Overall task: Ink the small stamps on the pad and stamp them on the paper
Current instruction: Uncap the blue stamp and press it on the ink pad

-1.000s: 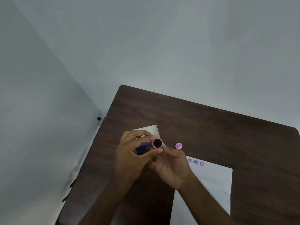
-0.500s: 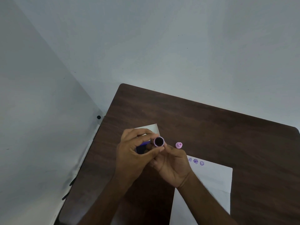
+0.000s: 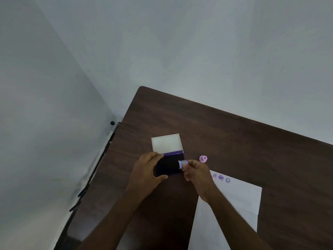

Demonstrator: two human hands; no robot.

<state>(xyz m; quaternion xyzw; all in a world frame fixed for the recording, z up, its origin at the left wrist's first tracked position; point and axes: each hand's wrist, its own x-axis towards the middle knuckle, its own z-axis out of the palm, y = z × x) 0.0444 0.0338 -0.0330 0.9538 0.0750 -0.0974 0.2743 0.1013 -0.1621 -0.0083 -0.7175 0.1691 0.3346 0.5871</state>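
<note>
An open ink pad (image 3: 169,164) lies on the dark wooden table (image 3: 234,138), its white lid (image 3: 166,143) folded back behind the dark purple pad. My left hand (image 3: 147,174) grips the pad's left side, thumb at its near edge. My right hand (image 3: 196,171) pinches a small lilac stamp (image 3: 181,164) at the pad's right edge, lying sideways over the ink. A second, pink stamp (image 3: 203,158) stands alone to the right. The white paper (image 3: 237,201) lies at the right, with three purple prints (image 3: 221,178) along its top edge.
The table stands in a corner of grey walls. Its left edge runs close to the left wall, with dark cables (image 3: 84,192) in the gap. Part of the paper is hidden under my right forearm.
Both hands have come down from holding the stamp face-up. My left hand now holds the ink pad, and my right hand has brought the stamp to the pad's right edge.
</note>
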